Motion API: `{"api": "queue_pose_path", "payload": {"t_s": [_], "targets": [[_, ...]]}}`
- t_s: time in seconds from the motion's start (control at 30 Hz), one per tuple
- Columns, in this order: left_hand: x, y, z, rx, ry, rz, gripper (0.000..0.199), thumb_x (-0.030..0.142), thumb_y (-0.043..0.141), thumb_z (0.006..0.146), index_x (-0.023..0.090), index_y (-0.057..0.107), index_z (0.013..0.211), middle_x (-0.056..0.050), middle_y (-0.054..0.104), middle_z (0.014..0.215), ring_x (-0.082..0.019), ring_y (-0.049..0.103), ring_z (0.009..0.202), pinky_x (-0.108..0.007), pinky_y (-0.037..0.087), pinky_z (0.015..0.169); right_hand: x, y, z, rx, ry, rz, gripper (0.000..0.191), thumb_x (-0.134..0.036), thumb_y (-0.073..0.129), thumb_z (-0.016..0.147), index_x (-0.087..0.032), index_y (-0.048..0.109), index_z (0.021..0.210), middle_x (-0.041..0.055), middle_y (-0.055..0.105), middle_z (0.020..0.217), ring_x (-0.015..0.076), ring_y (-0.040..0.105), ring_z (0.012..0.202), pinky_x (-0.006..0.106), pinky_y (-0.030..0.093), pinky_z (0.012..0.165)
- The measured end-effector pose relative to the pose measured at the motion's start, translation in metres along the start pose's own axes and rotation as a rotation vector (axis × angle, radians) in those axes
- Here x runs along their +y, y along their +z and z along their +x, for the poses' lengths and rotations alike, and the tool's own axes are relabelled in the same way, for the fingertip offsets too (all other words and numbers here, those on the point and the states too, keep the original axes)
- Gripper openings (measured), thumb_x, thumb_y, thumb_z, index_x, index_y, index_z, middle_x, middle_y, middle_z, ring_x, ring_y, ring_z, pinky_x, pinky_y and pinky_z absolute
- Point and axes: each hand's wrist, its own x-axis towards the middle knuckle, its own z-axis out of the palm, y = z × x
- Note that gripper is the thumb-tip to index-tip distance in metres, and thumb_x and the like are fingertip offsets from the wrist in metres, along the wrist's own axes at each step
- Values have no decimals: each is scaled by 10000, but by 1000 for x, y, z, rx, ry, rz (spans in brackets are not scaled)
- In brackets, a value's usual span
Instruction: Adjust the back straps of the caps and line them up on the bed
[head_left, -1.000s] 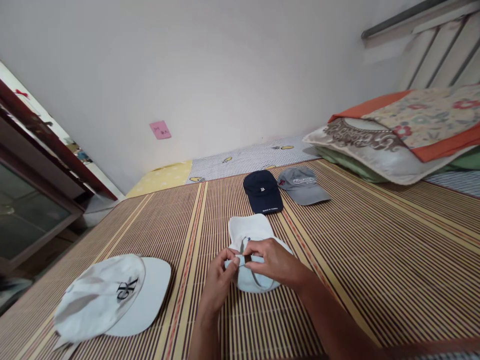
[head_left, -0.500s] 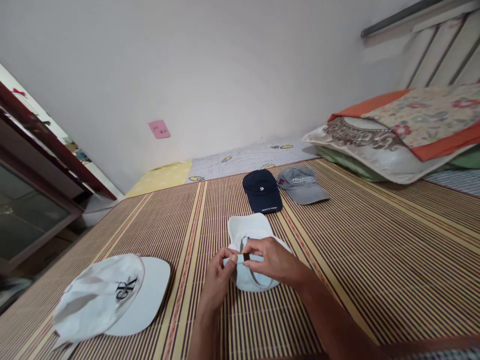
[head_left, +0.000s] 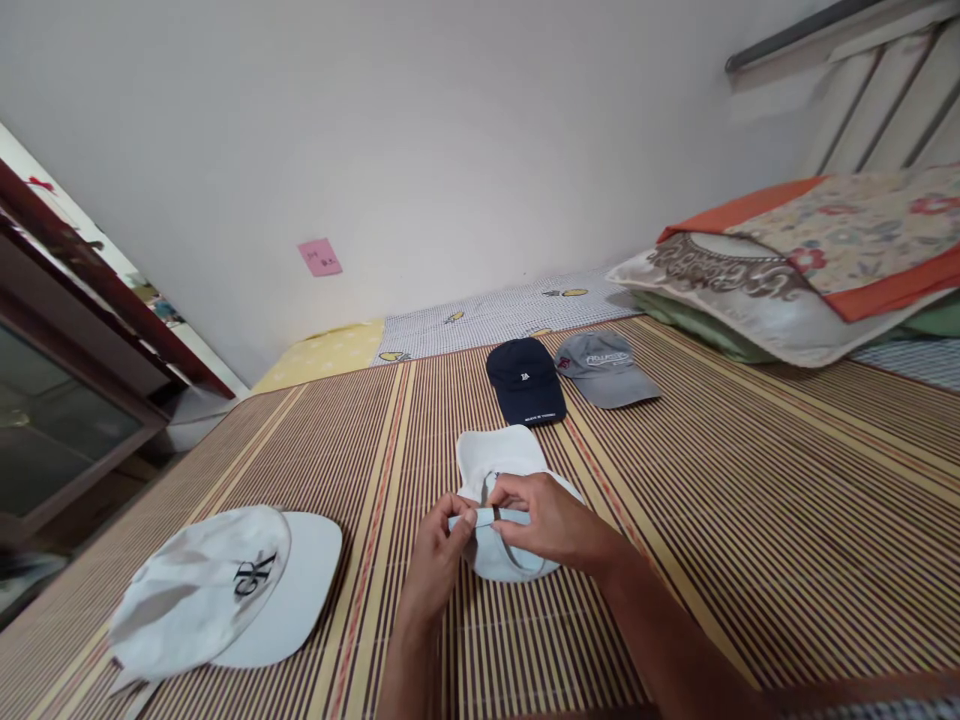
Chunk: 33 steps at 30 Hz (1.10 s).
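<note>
A white cap (head_left: 504, 452) lies on the striped mat with its brim toward the wall and its back strap toward me. My left hand (head_left: 441, 540) pinches the left part of the strap between thumb and fingers. On the strap's right part, my right hand (head_left: 541, 515) is closed at a small dark buckle (head_left: 496, 514). Just beyond are a navy cap (head_left: 525, 380) and, beside it, a grey cap (head_left: 606, 370). Another white cap (head_left: 202, 590) with black letters rests at the left.
Pillows (head_left: 757, 290) with a floral, orange-edged cover lie at the right back. A pink note (head_left: 320, 257) is on the wall (head_left: 465, 150). Checked cloth (head_left: 480, 325) and yellow cloth (head_left: 322, 350) run along the mat's far edge. A glass-fronted cabinet (head_left: 60, 420) stands at the left.
The dark buckle sits slightly farther right along the strap, closer to my right fingers, and more of the strap shows between my hands. Both hands have hardly moved.
</note>
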Motion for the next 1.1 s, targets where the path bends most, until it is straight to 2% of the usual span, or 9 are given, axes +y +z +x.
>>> {"api": "queue_pose_path", "payload": {"t_s": [0.3,0.57,0.7,0.83,0.97,1.1], "targets": [[-1,2,1,-3,10,-20,289,433,670,919,210,546,785,-13,623,853,-164,516,781,-271,416,699,-3,0,-1,6,-9,-54,142,-119,638,771,-208,655,879,13,737,865,204,710,860,261,505,750],[-12,2,4,98,-23,-21,342,496,693,887,212,537,776,5,609,802,-146,496,711,-258,382,651,-7,-1,1,22,-18,-94,114,-115,634,780,-204,655,849,-9,717,812,174,691,803,238,458,705],[-4,3,3,45,-71,-13,356,512,749,836,201,581,797,40,533,697,-124,431,636,-243,336,599,-7,-4,1,20,-24,-81,120,-114,655,774,-201,666,854,-22,703,809,150,663,756,233,444,690],[4,5,2,18,-84,4,395,528,782,792,189,587,738,55,480,638,-111,388,591,-238,303,568,-9,-5,0,-2,-8,-44,216,-71,647,744,-210,678,907,-49,657,760,126,618,691,221,419,643],[4,7,2,35,-67,-1,386,516,784,791,192,584,723,56,474,630,-113,383,589,-239,303,566,-10,-5,-1,-33,9,0,219,-55,625,734,-208,654,887,-58,608,696,130,598,672,220,395,614],[0,7,2,42,-61,-55,370,498,781,801,192,589,724,42,515,661,-115,412,603,-241,314,579,-10,-4,-1,-64,44,50,217,-67,608,734,-207,629,900,-48,635,702,137,609,651,221,391,587]]}}
